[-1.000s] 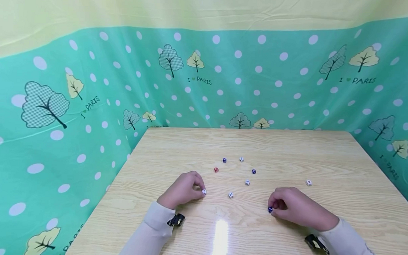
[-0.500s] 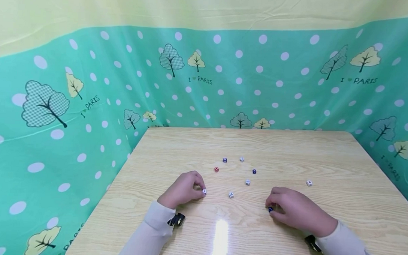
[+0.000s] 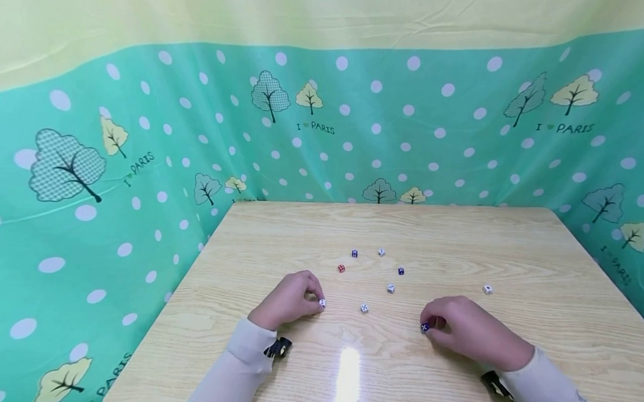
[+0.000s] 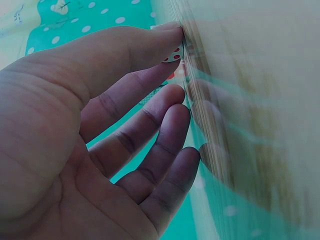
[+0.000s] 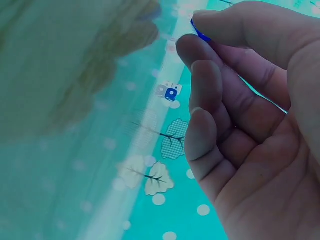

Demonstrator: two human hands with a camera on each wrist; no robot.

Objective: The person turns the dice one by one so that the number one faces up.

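Toward the left of the table, my left hand [image 3: 291, 299] pinches a white die [image 3: 322, 303] between thumb and index finger. Red pips show on that white die [image 4: 174, 56] in the left wrist view, where the thumb covers much of it. On the right, the thumb and a fingertip of my right hand [image 3: 469, 329] pinch a dark blue die [image 3: 424, 327]. Only a sliver of this blue die [image 5: 201, 31] peeks past the thumb in the right wrist view. Between the hands lies a white die [image 3: 364, 309], nearer to the left one.
Farther back on the wooden table [image 3: 278, 235] lie a red die [image 3: 341, 268], two blue dice [image 3: 354, 253], and white dice [image 3: 390, 288]. Another white die [image 3: 487, 289] sits beyond the right hand. A green dotted curtain [image 3: 323, 154] encloses the table's back and sides.
My right hand has shifted slightly left, its fingers moving on the blue die, which now shows a differently turned face. The left hand and the loose dice have stayed put.
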